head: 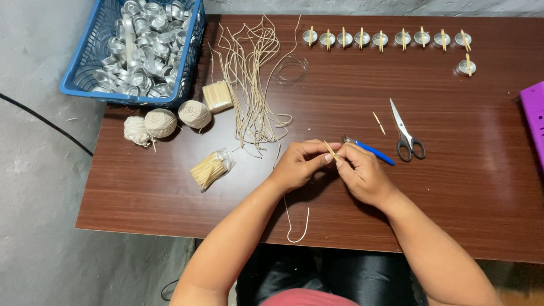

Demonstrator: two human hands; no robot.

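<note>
My left hand point(297, 164) and my right hand point(362, 173) meet over the brown table point(464, 187), near its front edge. Both pinch a thin wooden stick point(330, 149) between fingertips. A pale wick string point(294, 224) hangs from my hands and loops over the table's front edge. A blue-handled tool point(374, 152) lies just behind my right hand. Scissors point(405, 133) lie to its right, with one loose stick point(378, 122) beside them.
A blue basket point(85, 85) of metal cups sits at the back left. Three balls of string point(161, 122), two stick bundles point(211, 168), and cut wicks point(252, 85) lie left of centre. A row of cups with sticks point(385, 38) lines the back. A purple box point(535, 119) sits at the right edge.
</note>
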